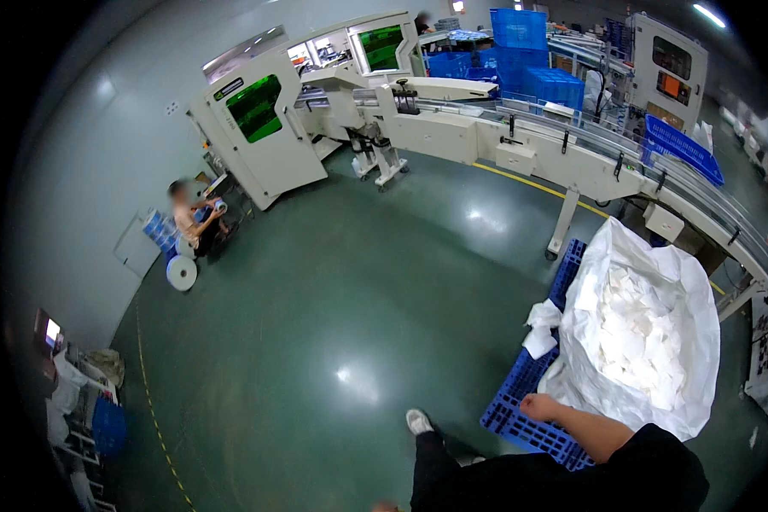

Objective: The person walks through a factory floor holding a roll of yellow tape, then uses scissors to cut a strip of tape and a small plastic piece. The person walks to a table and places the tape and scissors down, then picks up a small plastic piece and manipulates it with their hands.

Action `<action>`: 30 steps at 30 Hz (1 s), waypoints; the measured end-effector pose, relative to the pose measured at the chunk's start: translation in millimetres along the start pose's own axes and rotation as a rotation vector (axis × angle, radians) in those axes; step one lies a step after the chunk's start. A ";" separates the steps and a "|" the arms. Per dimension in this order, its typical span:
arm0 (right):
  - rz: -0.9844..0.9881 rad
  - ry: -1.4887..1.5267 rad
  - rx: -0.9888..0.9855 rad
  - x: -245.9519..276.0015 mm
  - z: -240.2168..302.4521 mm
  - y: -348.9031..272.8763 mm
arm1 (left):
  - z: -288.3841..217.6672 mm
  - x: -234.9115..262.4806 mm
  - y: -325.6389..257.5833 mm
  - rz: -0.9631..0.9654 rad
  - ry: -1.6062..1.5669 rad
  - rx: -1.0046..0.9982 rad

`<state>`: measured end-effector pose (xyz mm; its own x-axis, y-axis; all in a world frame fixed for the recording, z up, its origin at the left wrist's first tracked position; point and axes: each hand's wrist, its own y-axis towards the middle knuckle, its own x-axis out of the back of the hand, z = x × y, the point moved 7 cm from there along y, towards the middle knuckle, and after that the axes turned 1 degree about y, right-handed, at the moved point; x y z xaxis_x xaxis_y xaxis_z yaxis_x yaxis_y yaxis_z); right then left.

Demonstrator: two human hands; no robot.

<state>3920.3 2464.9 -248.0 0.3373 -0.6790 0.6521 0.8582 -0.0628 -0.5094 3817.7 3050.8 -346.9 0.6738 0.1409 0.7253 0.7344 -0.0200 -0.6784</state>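
Note:
My right hand [538,407] hangs over a blue plastic pallet [509,399], at the near side of a big white sack. Its fingers are curled in, and nothing shows in them. The open sack [582,334] stands on the pallet, filled with loose white scraps [642,341]. A few more white pieces [541,328] lie at the pallet's left edge. Of my left hand [384,507] only a sliver shows at the bottom edge; its fingers are hidden.
A curved conveyor [520,136] on legs runs behind the sack to a white machine [269,128] with green windows. Far left, a person [194,224] sits beside white rolls [181,273]. Blue crates [520,53] are stacked at the back. Yellow lines mark the green floor [316,324].

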 end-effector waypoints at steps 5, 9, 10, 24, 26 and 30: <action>-0.301 0.153 -0.185 45.9 3.8 119.7 | -9.5 103.1 61.2 -0.045 -0.048 -0.024; 0.042 -0.225 -0.247 14.8 -30.9 155.1 | -35.0 207.5 173.9 -0.034 0.016 -0.167; 0.099 -0.386 -0.167 4.9 -83.9 148.1 | -79.6 225.0 231.2 -0.027 0.027 -0.316; 0.167 0.146 -0.589 75.4 38.3 325.9 | -333.6 616.4 589.9 -0.070 -0.142 -0.321; 0.003 0.226 -0.658 119.6 21.3 378.9 | -425.6 670.0 578.2 -0.117 -0.023 -0.464; -0.334 0.206 -0.446 283.4 38.9 489.6 | -546.8 735.4 600.6 -0.138 -0.162 -0.466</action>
<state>4451.2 2270.2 -290.8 -0.0438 -0.6946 0.7180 0.6446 -0.5687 -0.5109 4798.7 2601.2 -157.0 0.5737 0.3241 0.7522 0.7988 -0.4245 -0.4263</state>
